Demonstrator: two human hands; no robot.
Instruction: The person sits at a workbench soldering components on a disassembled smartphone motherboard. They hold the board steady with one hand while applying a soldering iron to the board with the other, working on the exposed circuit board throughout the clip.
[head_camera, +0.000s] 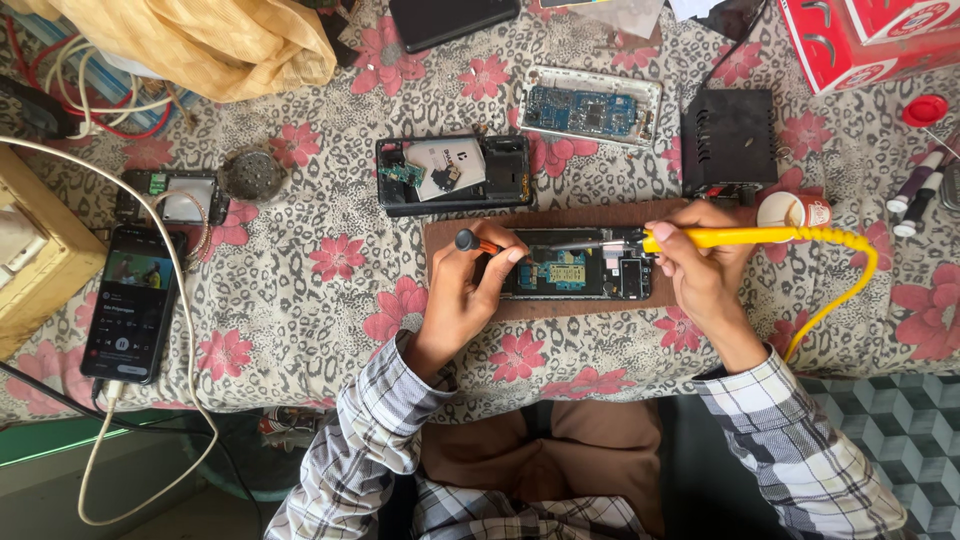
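Note:
An opened phone (575, 268) with its board showing lies on a brown mat (450, 238) in front of me. My left hand (465, 295) holds a small screwdriver (477, 243) with an orange shaft and black knob against the phone's left end. My right hand (700, 262) grips a yellow soldering iron (750, 237); its metal tip points left over the phone's upper edge. A yellow coiled cord (850, 285) runs from the iron off the table edge.
Another opened phone frame (455, 173) and a blue circuit board in a white shell (590, 108) lie behind the mat. A black box (728, 140) and small jar (790, 210) stand at right. A lit phone (130, 300) on a cable lies left, beside a wooden box (30, 250).

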